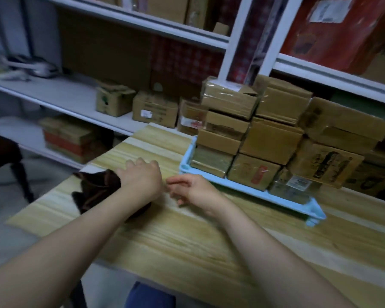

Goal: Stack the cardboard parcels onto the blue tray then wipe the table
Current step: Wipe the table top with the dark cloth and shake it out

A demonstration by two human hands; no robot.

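While gripping the dark cloth (93,190) in the left hand (140,177), left of the blue tray (276,197), hovering the right hand (193,190) loose and empty just beside it; likely risking a sweep bumping the tray, toppling cardboard parcels (271,138) stacked on it.

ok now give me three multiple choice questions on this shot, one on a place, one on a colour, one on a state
1. Where is the dark cloth? A on the tray; B under the left hand on the table; C on a shelf.
2. What colour is the tray? A red; B black; C light blue.
3. What is the right hand doing? A holding nothing; B gripping a parcel; C holding the cloth.
Answers: 1 B, the cloth bunches beneath the left hand on the wood. 2 C, its rim shows pale blue below the parcels. 3 A, its loosely curled fingers hold nothing.
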